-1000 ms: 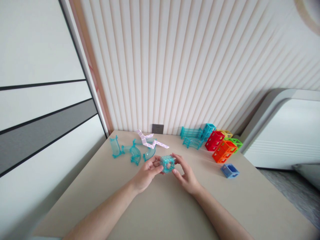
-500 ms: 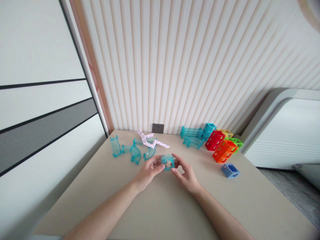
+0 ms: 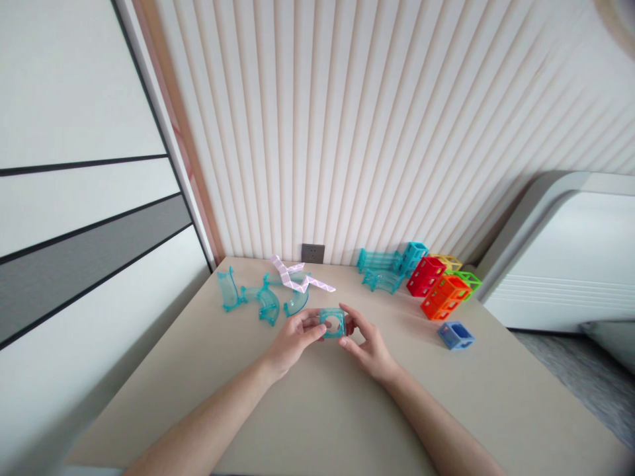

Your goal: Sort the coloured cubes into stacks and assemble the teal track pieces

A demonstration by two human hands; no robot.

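Between my two hands is a see-through teal toy block (image 3: 332,313) with a large round opening facing me. My left hand (image 3: 299,337) grips its left side, thumb in front and fingers behind. At its right side, my right hand (image 3: 366,340) holds the block's edge with thumb and fingertips. The block is just above the table. Beyond my left hand lie curved teal track pieces (image 3: 268,305) and a pale purple zigzag strip (image 3: 294,281) resting over some of them.
On the right stand a red block stack (image 3: 425,277), an orange block stack (image 3: 445,299), a teal block stack (image 3: 413,258), and yellow and green frames. A blue block (image 3: 455,336) lies nearer. Teal track pieces (image 3: 381,263) lie by the wall, right of a dark socket (image 3: 313,253).
The teal block has turned in my fingers, and its big round opening now shows plainly. Both hands stay almost in place.
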